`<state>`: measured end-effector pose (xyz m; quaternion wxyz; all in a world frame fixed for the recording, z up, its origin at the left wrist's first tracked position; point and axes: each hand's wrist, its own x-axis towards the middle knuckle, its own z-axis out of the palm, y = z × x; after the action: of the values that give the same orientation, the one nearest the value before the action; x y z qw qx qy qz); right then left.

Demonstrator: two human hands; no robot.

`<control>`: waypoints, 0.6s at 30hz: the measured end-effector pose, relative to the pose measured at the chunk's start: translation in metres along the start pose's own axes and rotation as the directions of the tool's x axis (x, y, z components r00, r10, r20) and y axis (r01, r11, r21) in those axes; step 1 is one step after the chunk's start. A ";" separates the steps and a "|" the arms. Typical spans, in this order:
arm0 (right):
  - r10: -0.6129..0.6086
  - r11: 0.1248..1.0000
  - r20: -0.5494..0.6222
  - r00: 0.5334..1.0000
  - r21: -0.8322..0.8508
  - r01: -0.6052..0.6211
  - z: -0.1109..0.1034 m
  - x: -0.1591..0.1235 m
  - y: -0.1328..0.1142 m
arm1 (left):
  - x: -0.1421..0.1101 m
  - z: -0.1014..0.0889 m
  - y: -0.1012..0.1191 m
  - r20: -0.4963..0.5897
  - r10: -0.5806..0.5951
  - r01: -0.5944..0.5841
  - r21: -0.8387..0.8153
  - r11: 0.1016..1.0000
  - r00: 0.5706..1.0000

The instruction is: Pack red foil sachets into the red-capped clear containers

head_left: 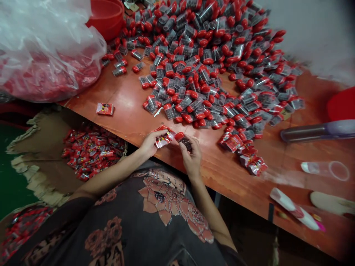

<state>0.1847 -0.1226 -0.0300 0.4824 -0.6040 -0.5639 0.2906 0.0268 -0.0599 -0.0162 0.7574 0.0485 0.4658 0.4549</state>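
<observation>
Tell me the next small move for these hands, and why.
Probably ease the red-capped clear tube in the right hand into the red printed wrapper held by the left hand. The two nearly meet over the table edge, and the cardboard box beside the person holds many similar red packets.

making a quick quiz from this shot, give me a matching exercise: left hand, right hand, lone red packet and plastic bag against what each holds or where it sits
Column 1: 1 left hand; 2 right hand; 3 lone red packet; 4 plastic bag
Column 2: a lying apart on the table; b full of red contents; c holding a red foil wrapper; d holding a red-capped clear tube
Pairs: 1c, 2d, 3a, 4b
</observation>
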 end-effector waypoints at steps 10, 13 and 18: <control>0.075 0.987 -0.035 0.997 0.147 -0.069 0.002 -0.006 -0.002 | 0.003 -0.002 -0.005 -0.053 0.142 -0.138 0.066 0.988 0.988; 0.013 0.994 -0.064 0.998 0.110 -0.006 0.000 -0.006 -0.006 | 0.002 0.000 -0.004 -0.055 0.148 -0.143 0.071 0.987 0.988; -0.036 0.999 -0.020 0.999 0.038 0.037 0.000 -0.005 -0.005 | -0.002 0.002 -0.005 -0.058 0.105 -0.098 0.100 0.990 0.993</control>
<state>0.1816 -0.1278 -0.0261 0.5047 -0.5870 -0.5644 0.2867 0.0313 -0.0631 -0.0160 0.7149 0.0942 0.5080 0.4712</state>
